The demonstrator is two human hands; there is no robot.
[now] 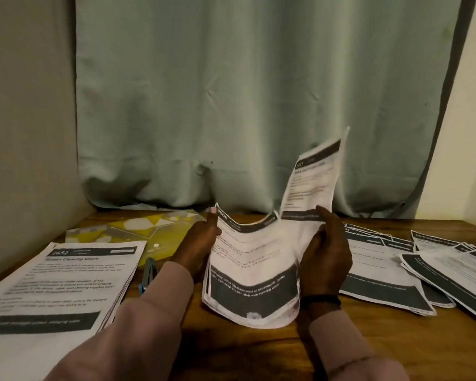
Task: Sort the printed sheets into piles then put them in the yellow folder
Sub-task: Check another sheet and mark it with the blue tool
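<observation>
Hands held a sagging bundle of printed sheets above the desk's middle: left hand and right hand, fingers clamped on its sides. Yellow folder lay near the far left corner, with piles at both side edges.

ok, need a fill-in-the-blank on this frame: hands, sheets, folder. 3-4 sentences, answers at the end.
1. Both hands, the left hand and the right hand, grip the same bundle of ____.
2. The yellow folder lies on the wooden ____, behind the left stack.
3. The sheet lifted by the right hand stands in front of a pale green ____.
4. The blue stapler lies beside the ____ stack.

Answers: printed sheets; table; curtain; left
</observation>
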